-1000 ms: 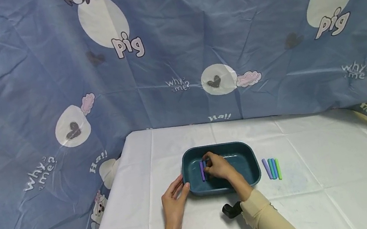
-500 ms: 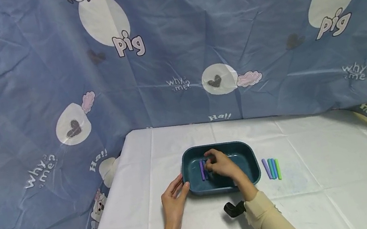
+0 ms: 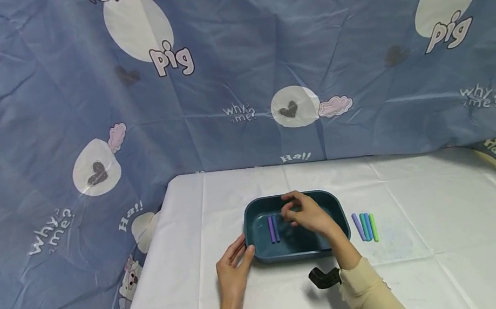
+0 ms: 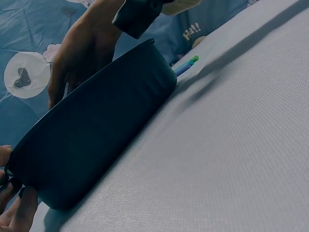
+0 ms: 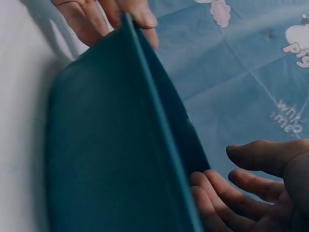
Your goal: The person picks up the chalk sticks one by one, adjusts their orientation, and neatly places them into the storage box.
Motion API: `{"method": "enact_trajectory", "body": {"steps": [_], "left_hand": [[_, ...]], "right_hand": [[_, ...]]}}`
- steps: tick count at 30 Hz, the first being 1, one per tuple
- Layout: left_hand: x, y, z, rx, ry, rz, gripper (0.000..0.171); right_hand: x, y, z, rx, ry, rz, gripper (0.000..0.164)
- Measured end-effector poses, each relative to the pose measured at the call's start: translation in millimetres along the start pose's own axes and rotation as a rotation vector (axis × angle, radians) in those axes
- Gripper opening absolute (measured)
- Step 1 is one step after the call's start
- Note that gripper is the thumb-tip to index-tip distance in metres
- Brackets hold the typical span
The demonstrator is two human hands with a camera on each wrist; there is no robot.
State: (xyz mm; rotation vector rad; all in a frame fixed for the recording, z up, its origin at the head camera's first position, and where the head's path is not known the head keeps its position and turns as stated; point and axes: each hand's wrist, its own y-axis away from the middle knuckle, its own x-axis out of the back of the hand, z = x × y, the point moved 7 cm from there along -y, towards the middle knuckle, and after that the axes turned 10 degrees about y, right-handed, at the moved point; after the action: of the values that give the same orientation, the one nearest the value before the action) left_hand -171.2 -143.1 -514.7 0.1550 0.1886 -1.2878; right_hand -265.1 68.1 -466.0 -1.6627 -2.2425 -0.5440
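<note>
In the head view, a dark teal plastic tray (image 3: 265, 258) stands on the white-covered table. Inside it, toward the left, a purple chalk stick (image 3: 271, 230) and a bluish chalk stick (image 3: 276, 229) lie side by side. My left hand (image 3: 233, 274) holds the tray's left front corner, thumb at the rim. Above the tray's middle hovers my right hand (image 3: 307, 215), fingers loosely bent and thumb apart, with nothing between them. In the right wrist view, the right hand's fingers (image 5: 227, 198) are partly hidden by the tray wall.
Right of the tray several chalk sticks lie in a row, among them a purple one (image 3: 358, 227) and a green one (image 3: 374, 227). Faint bluish smudges mark the tablecloth (image 3: 395, 239) there. A patterned blue curtain (image 3: 226, 141) hangs behind the table.
My right hand has drawn away from the bluish chalk stick, moving right and up, and its fingers have spread. Both sticks in the tray now show fully. The left hand stays put.
</note>
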Motion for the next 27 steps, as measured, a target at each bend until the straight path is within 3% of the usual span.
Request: {"method": "enact_trajectory", "body": {"steps": [18, 27], "left_hand": [[1.2, 0.4, -3.6, 0.024, -0.016, 0.012, 0.044], [0.2, -0.2, -0.6, 0.004, -0.005, 0.01, 0.043]], "right_hand": [[35.0, 14.6, 2.6, 0.018, -0.038, 0.027, 0.04], [51.1, 20.6, 2.7, 0.024, -0.041, 0.021, 0.043]]}}
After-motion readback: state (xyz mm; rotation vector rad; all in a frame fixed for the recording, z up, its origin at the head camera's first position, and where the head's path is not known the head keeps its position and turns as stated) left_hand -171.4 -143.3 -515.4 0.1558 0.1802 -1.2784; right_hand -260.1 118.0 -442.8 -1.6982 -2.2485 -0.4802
